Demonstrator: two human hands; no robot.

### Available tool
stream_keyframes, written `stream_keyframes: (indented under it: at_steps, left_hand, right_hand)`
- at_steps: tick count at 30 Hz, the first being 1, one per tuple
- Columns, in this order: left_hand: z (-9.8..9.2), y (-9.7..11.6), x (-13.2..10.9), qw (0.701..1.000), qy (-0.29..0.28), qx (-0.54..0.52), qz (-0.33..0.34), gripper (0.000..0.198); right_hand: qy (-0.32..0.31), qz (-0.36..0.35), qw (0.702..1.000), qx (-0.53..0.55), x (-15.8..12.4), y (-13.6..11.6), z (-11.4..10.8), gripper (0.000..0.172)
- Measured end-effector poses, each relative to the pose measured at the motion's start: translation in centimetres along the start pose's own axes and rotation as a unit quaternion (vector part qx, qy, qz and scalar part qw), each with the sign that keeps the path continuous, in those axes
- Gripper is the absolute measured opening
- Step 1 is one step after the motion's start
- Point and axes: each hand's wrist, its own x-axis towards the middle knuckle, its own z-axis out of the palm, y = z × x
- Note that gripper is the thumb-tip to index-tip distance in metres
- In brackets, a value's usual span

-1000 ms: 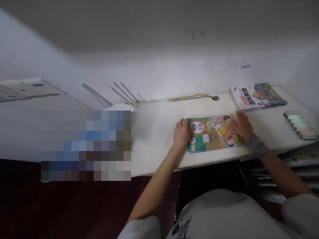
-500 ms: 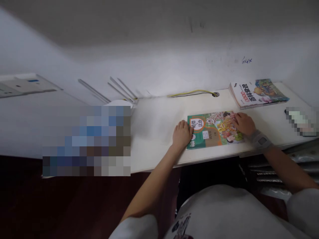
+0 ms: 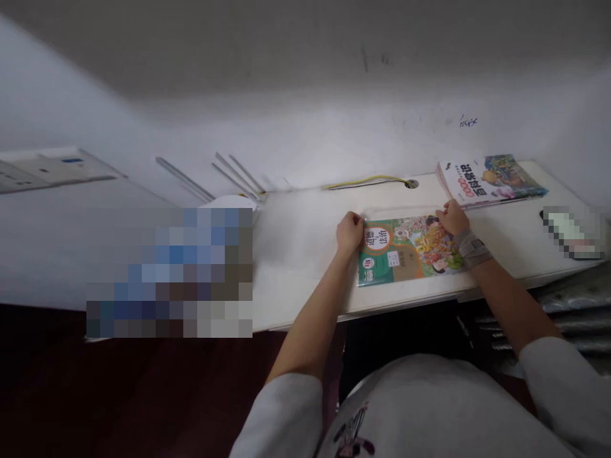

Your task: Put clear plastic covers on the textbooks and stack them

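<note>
Two hands on one item. Left hand (image 3: 350,230) is curled shut at the far-left corner of the green illustrated paperback book (image 3: 408,254); right hand (image 3: 452,217) is curled over its far-right corner, fingers closed, not spread. Both look like corner pinches. A grey wristband (image 3: 471,247) sits on the right wrist.

Book position: flat on the white desk (image 3: 300,254), front cover up, closed, near the desk's front edge, right of centre.

A pale, glossy strip (image 3: 401,212) shows just beyond the book's far edge, between the hands. It could be clear film or a sleeve, but it is too blurred to tell. I also can't tell whether the fingers grip the book itself or that strip.

Status, as I judge it:
- done: book laid out, both far corners gripped
- not done: book not opened and not lifted, near edge down on the desk

Around it:
- stack of colourful paperback books (image 3: 491,180) at the far-right corner, well apart from the hands
- thin yellow cable (image 3: 367,183) along the wall, running to a round cable hole (image 3: 411,184)
- thin grey metal rods (image 3: 229,175) leaning at far left
</note>
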Motion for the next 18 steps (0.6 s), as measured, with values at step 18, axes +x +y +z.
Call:
stream_keyframes:
  at_steps: [18]
  left_hand:
    - [-0.1,0.8,-0.4,0.990,-0.011,0.140,0.028,0.031]
  right_hand:
    - [-0.003,-0.099,0.987,-0.122,0.3,-1.6,1.0,0.023]
